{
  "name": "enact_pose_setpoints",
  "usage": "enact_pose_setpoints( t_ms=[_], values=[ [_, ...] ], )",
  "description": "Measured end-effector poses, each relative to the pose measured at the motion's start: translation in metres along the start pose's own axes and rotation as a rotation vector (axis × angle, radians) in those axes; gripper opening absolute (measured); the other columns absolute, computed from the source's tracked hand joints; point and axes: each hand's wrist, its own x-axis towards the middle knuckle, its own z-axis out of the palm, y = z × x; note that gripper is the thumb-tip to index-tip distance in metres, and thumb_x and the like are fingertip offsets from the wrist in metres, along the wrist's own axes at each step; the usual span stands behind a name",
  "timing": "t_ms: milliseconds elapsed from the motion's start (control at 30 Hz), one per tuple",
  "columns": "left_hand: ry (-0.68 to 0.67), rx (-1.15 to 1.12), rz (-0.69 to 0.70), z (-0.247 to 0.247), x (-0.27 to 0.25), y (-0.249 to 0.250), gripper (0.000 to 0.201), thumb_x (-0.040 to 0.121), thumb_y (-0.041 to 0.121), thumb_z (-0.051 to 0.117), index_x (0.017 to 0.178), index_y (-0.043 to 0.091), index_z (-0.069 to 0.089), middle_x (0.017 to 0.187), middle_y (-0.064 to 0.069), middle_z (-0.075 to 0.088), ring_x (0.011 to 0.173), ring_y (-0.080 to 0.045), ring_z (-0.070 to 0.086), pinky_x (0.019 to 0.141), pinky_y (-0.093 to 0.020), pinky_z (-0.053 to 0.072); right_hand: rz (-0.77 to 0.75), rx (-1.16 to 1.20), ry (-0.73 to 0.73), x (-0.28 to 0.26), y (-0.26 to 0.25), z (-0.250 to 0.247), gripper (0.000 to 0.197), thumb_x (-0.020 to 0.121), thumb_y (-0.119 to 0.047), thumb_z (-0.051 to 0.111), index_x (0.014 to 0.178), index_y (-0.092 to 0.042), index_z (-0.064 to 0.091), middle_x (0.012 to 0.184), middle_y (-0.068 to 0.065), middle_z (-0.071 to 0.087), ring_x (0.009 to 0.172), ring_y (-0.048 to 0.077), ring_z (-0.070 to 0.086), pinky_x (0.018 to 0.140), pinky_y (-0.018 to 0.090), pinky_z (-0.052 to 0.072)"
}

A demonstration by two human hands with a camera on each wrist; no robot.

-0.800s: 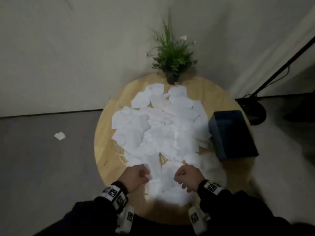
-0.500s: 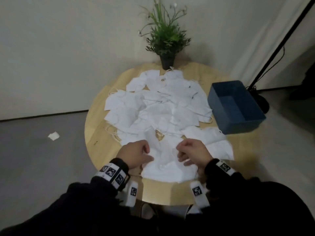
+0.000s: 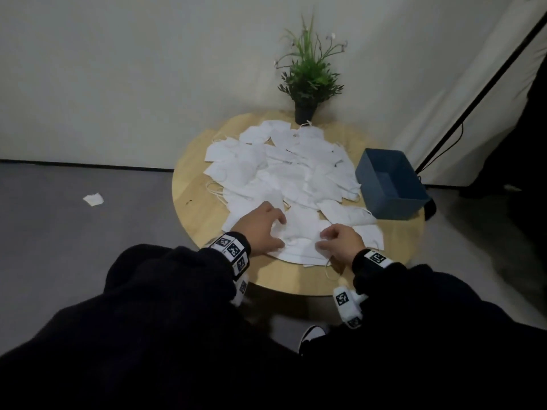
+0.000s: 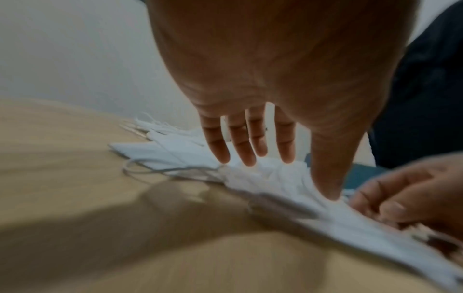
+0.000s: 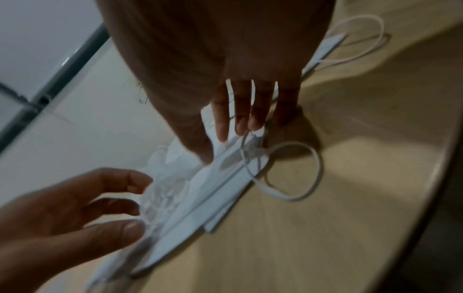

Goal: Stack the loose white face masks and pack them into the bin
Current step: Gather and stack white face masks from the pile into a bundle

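Observation:
A heap of loose white face masks (image 3: 284,173) covers the round wooden table (image 3: 201,208). At its near edge lies a small stack of masks (image 3: 299,250) (image 4: 275,184) (image 5: 200,198). My left hand (image 3: 263,229) (image 4: 305,174) rests on the stack's left end, fingers straight and spread, tips touching the fabric. My right hand (image 3: 340,239) (image 5: 215,148) pinches the stack's right end between thumb and fingers. The blue bin (image 3: 396,207) stands open at the table's right edge, nothing visible inside.
A potted green plant (image 3: 307,78) stands at the table's back edge. One mask (image 3: 93,199) lies on the grey floor to the left. An ear loop (image 5: 300,178) trails from the stack toward the table's front edge. A black pole (image 3: 473,102) leans behind the bin.
Both hands were clenched at the heap's near edge. Now the left hand has spread its fingers over the stack and the right pinches its end. The head view has swung left.

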Motion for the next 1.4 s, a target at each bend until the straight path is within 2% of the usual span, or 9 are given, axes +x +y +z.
enact_pose_setpoints(
  t_ms=[200,400,500,633,867,1000,1167,1300,1400],
  values=[
    [-0.081,0.243,0.098,0.016,0.026,0.007,0.097,0.075,0.058,0.079,0.154,0.036,0.028,0.137,-0.003,0.051,0.117,-0.027,0.058,0.091,-0.042,0.051,-0.056,-0.297,-0.061,0.021,-0.014,0.017,0.079,0.068,-0.032,0.091,0.134,-0.024,0.050,0.121,0.002,0.051,0.091,0.014,0.058,0.076,0.031,0.050],
    [-0.220,0.111,0.074,-0.018,0.086,-0.005,0.065,0.082,0.013,0.074,0.141,0.030,0.053,0.122,-0.006,0.065,0.101,-0.024,0.061,0.075,-0.031,0.046,-0.127,-0.211,-0.055,0.049,-0.015,0.009,0.084,0.074,-0.045,0.090,0.143,-0.025,0.046,0.117,-0.003,0.052,0.101,0.015,0.056,0.083,0.029,0.044],
    [-0.061,0.051,0.006,-0.050,0.104,-0.025,0.047,0.085,0.018,0.075,0.130,0.028,0.066,0.113,0.002,0.065,0.106,-0.020,0.060,0.082,-0.028,0.040,-0.139,-0.151,-0.028,0.060,-0.012,0.002,0.074,0.082,-0.051,0.081,0.143,-0.024,0.050,0.107,-0.008,0.052,0.099,0.012,0.056,0.084,0.027,0.042],
    [0.278,-0.112,-0.122,-0.078,0.118,-0.048,0.043,0.089,0.023,0.078,0.129,0.029,0.065,0.107,0.001,0.061,0.101,-0.020,0.058,0.083,-0.028,0.038,-0.188,-0.385,-0.162,0.071,-0.021,-0.004,0.091,0.071,-0.052,0.085,0.146,-0.022,0.043,0.130,0.001,0.040,0.112,0.023,0.058,0.093,0.034,0.050],
    [0.499,0.028,-0.046,-0.085,0.118,-0.030,0.059,0.089,0.033,0.079,0.143,0.026,0.055,0.140,-0.006,0.053,0.122,-0.023,0.058,0.102,-0.035,0.046,-0.266,-0.676,-0.126,0.071,-0.034,-0.013,0.070,0.068,-0.053,0.084,0.120,-0.017,0.056,0.123,0.008,0.046,0.117,0.032,0.047,0.095,0.044,0.049],
    [0.109,-0.033,0.026,-0.058,0.092,0.004,0.035,0.086,0.043,0.081,0.117,0.031,0.068,0.101,0.010,0.069,0.086,-0.010,0.067,0.086,-0.039,0.056,-0.203,-0.318,-0.178,0.070,-0.041,-0.025,0.031,0.081,-0.043,0.078,0.097,-0.019,0.067,0.100,0.002,0.070,0.096,0.025,0.067,0.081,0.040,0.057],
    [-0.353,-0.134,0.010,-0.030,0.072,0.019,0.078,0.075,0.057,0.087,0.143,0.039,0.053,0.121,0.010,0.063,0.098,-0.006,0.064,0.091,-0.024,0.051,-0.135,0.124,-0.244,0.066,-0.044,-0.025,0.019,0.087,-0.029,0.077,0.100,-0.016,0.077,0.096,0.000,0.078,0.090,0.016,0.074,0.080,0.037,0.061],
    [-0.197,-0.115,0.096,-0.058,0.071,0.017,0.034,0.089,0.030,0.081,0.121,0.031,0.070,0.097,0.014,0.071,0.084,-0.003,0.066,0.084,-0.026,0.053,-0.072,0.491,-0.262,0.058,-0.049,-0.026,0.010,0.097,-0.011,0.070,0.089,-0.005,0.070,0.064,-0.010,0.069,0.055,0.002,0.064,0.048,0.013,0.044],
    [0.043,-0.237,0.043,-0.098,0.069,0.002,0.014,0.098,0.014,0.069,0.094,0.027,0.074,0.078,0.014,0.070,0.069,-0.003,0.062,0.072,-0.031,0.053,-0.038,0.630,-0.294,0.055,-0.051,-0.035,0.012,0.097,-0.009,0.071,0.086,-0.003,0.069,0.065,-0.006,0.075,0.059,0.007,0.070,0.053,0.015,0.049]
  ],
)
